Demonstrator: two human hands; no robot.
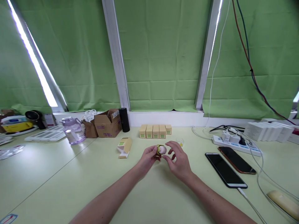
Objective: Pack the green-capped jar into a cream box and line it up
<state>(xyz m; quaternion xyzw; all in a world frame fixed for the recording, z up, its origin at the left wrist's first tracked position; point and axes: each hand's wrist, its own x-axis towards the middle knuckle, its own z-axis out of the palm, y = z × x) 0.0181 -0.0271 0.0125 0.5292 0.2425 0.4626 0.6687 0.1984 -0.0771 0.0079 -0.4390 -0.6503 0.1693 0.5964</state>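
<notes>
The left fingers (153,151) are clamped on one small round piece (162,150), pale at its right end and yellow-green on the side they grip, and they cover part of it. The piece sits above the table (161,193), between the two hands. The right fingers (173,145) are apart and curved, thumb and forefinger spread just beside the pale end of the piece; whether a fingertip touches it cannot be told.

Straight beyond the fingers stand five small boxes (152,132) in a row, with green marks on their fronts. One similar opened box (124,148) lies on its own to the left of the left fingers, its flaps out. One clear tub (180,142) with something yellow inside stands just beyond the right fingers, which come close in front of it.

Farther off to the right of the right fingers lie two phones (226,170), side by side, the nearer one with a white cable (248,200) at its end. Beyond these is one power strip (237,146) with several plugs in it, and nearer, at far right, one mouse (283,203). Well left of the left fingers and beyond them stand one jug (73,132), one carton (108,124) with raised flaps and one black cylinder (124,119)
</notes>
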